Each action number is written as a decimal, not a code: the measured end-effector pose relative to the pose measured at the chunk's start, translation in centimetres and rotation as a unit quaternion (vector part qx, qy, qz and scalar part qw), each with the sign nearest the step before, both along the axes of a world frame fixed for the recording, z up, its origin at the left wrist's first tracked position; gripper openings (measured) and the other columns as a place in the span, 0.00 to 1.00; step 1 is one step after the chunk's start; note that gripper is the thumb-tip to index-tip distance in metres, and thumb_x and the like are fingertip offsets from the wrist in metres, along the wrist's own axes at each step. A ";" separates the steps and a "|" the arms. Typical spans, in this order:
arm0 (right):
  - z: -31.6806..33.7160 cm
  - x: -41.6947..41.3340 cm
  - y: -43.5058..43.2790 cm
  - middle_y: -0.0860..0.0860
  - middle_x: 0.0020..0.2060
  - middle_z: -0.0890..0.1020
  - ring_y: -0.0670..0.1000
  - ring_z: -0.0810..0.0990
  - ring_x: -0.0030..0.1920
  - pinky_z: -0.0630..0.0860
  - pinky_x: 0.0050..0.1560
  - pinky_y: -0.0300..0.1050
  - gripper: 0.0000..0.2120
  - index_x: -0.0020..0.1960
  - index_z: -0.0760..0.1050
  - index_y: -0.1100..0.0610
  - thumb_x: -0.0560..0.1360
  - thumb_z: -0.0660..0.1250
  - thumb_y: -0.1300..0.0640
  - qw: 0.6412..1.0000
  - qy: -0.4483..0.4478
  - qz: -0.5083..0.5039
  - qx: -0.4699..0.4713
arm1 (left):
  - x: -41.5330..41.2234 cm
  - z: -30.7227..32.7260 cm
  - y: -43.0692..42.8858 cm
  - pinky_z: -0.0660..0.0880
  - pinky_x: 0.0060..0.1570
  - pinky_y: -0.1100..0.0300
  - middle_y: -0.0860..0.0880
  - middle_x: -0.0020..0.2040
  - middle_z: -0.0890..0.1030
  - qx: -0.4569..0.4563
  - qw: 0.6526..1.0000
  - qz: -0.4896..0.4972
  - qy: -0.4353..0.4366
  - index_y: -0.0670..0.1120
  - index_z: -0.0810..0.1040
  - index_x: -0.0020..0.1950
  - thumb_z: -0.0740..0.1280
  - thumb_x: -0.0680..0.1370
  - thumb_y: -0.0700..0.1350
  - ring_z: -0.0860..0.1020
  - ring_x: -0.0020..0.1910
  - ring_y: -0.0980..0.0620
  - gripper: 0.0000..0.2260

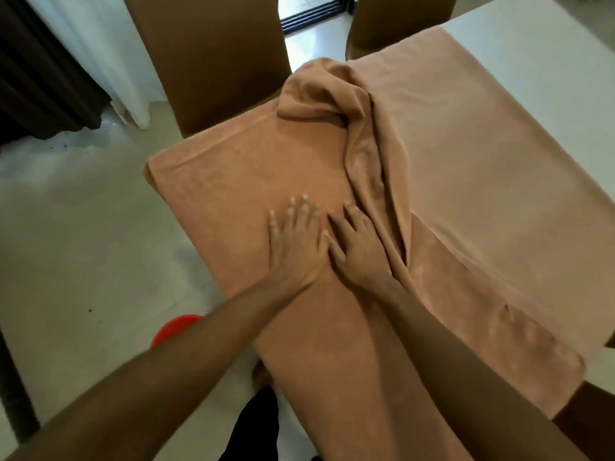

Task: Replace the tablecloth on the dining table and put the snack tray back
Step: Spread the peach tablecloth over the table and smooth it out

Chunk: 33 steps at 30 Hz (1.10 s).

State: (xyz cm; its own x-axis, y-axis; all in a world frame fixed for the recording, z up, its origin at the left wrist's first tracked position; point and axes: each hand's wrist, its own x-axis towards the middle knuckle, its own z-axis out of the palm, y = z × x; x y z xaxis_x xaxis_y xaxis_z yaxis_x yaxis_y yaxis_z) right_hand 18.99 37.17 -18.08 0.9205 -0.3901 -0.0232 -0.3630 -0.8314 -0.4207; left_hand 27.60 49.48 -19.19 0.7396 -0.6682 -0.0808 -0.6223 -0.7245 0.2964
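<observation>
Two hands, the left hand [296, 241] and right hand [357, 247], press flat, fingers straight and released, on the tan tablecloth [233, 181] at frame centre. It covers most of the surface [549, 44], but a bunched ridge [361, 154] runs up the middle and the upper right is bare. No snack tray shows; roughly half done.

Brown-covered chair [213, 54], far, left of centre, back upright. Second brown-covered chair [399, 18], far right, cropped by the top edge. Pale glossy floor [83, 227], left side. Dark brown curtain [40, 78], far left, reaching the floor; white curtain [100, 44] just beside it on the right. Red round container [173, 329], near left, partly hidden. Dark door track [312, 15], far, between the chairs.
</observation>
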 end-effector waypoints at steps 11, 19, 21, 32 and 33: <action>4.1 -15.8 -15.8 0.59 0.71 0.70 0.65 0.73 0.65 0.72 0.66 0.61 0.28 0.76 0.66 0.51 0.78 0.64 0.44 0.968 0.134 -0.157 -0.139 | -9.9 -0.9 -2.0 0.43 0.75 0.32 0.49 0.82 0.52 0.071 0.997 0.043 0.006 0.55 0.56 0.81 0.48 0.79 0.66 0.48 0.81 0.45 0.31; 0.6 -31.5 -7.4 0.54 0.78 0.65 0.57 0.64 0.77 0.58 0.77 0.60 0.26 0.78 0.66 0.51 0.83 0.56 0.44 0.985 0.078 0.127 -0.091 | -25.9 0.6 -5.0 0.44 0.74 0.31 0.48 0.82 0.53 0.039 0.994 0.098 0.012 0.54 0.58 0.80 0.52 0.80 0.63 0.48 0.81 0.42 0.29; -0.4 -35.2 -8.1 0.52 0.80 0.62 0.54 0.60 0.79 0.52 0.79 0.61 0.27 0.80 0.62 0.49 0.84 0.52 0.42 0.987 0.082 0.113 -0.083 | -31.6 0.2 -6.3 0.42 0.74 0.32 0.48 0.82 0.52 0.036 0.996 0.086 0.009 0.55 0.56 0.80 0.50 0.81 0.64 0.47 0.81 0.43 0.29; 2.5 -37.5 -20.0 0.49 0.78 0.65 0.55 0.61 0.78 0.47 0.77 0.71 0.25 0.79 0.60 0.48 0.84 0.46 0.44 0.977 0.150 -0.079 -0.128 | -38.4 -1.7 -8.8 0.39 0.73 0.31 0.49 0.83 0.50 0.052 0.987 0.152 0.008 0.57 0.52 0.81 0.46 0.80 0.65 0.45 0.81 0.45 0.29; 2.7 -37.3 -19.3 0.50 0.77 0.66 0.55 0.62 0.77 0.53 0.77 0.68 0.25 0.78 0.62 0.48 0.83 0.47 0.44 0.982 0.131 -0.043 -0.130 | -38.4 -1.6 -9.2 0.38 0.72 0.30 0.49 0.82 0.51 0.047 0.984 0.170 0.015 0.57 0.54 0.80 0.47 0.79 0.64 0.46 0.81 0.45 0.29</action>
State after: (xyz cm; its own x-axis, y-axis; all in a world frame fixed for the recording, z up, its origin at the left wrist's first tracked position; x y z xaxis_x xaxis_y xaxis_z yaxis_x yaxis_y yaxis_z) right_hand -18.34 17.84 -15.39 0.8590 -0.4911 -0.1448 -0.5050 -0.8593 -0.0817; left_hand -10.82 40.26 -20.81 0.9151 -0.3716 -0.1563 -0.3314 -0.9142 0.2332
